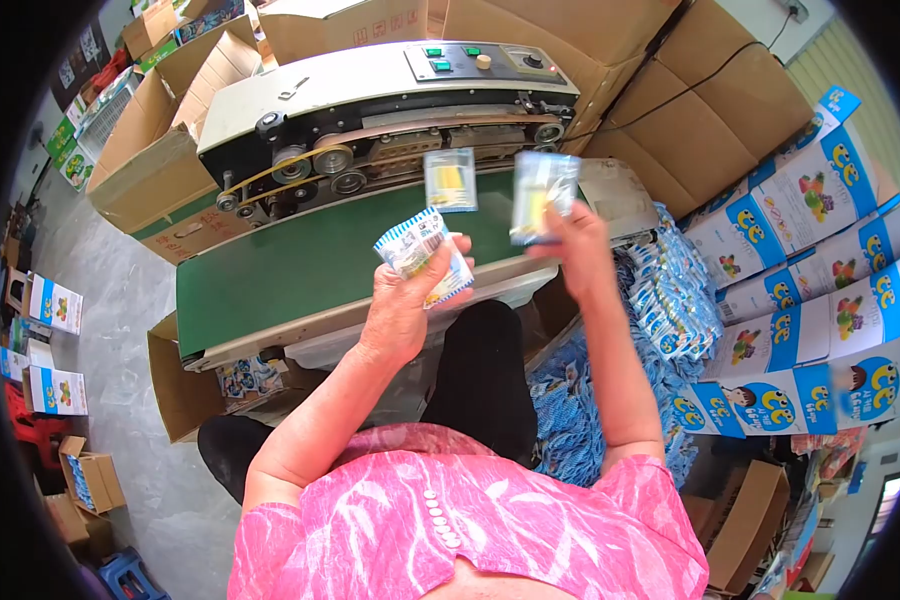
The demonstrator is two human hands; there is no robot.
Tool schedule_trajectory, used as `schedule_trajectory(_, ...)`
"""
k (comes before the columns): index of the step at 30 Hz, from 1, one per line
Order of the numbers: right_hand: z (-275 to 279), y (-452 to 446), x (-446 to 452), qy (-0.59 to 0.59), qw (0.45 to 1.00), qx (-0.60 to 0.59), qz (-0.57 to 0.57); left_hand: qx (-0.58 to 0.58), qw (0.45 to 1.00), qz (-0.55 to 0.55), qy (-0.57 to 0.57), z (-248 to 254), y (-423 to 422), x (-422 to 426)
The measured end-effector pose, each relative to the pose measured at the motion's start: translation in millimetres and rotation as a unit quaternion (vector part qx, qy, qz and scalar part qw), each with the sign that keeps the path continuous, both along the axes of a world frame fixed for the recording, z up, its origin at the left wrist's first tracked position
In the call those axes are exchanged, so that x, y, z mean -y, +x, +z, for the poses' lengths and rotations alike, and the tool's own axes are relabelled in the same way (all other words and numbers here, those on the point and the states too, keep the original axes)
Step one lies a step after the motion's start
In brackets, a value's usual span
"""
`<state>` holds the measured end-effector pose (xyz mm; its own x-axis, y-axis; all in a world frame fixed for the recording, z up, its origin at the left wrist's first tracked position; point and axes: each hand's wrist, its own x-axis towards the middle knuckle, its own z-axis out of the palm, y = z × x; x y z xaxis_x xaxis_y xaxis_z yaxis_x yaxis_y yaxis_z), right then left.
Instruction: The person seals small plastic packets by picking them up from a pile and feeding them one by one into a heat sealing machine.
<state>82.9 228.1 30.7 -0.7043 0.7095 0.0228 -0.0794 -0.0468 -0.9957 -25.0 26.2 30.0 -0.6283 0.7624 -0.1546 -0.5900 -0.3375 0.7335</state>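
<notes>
My left hand [402,300] is closed on a few small plastic packets [408,240] with blue-and-white striped edges; how many I cannot tell. Between the thumb and fingers of my right hand [582,248] is another clear-and-blue packet [536,185] with something yellow inside, slightly blurred. A separate packet [451,182], also with yellow contents, hangs at the front of the band sealing machine [370,115], its top edge at the machine's sealing band. Below my hands runs the machine's green conveyor belt [270,270].
Many blue packets [670,290] are heaped to my right, beside printed blue-and-white cartons [800,220]. An open cardboard box [175,390] with packets inside stands under the belt at left. Large cardboard sheets [710,110] surround the machine. A blue stool [130,575] is at lower left.
</notes>
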Motion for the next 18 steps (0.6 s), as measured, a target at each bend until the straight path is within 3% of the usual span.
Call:
schedule_trajectory(2,-12,4,-54,0.051,0.992,0.012,-0.110,-0.008,1.000,-0.016,0.007,-4,-3,4)
schedule_trajectory(6,-23,-9,-114,0.039,0.986,0.082,-0.137,-0.032,0.998,-0.043,0.026,-18,-1,2)
schedule_trajectory(14,-35,-54,-111,0.055,0.989,0.134,0.003,-0.064,0.997,-0.032,0.029,-20,-9,6)
schedule_trajectory(15,-33,-54,-102,0.189,0.967,0.155,-0.064,-0.055,0.998,-0.032,0.028,-18,-12,7)
schedule_trajectory(17,-18,-51,-72,0.443,0.856,0.186,-0.191,-0.042,0.998,-0.029,0.029,-18,-14,8)
schedule_trajectory(18,-10,-46,-51,0.414,0.889,0.154,-0.119,-0.045,0.999,-0.012,0.024,-18,-14,7)
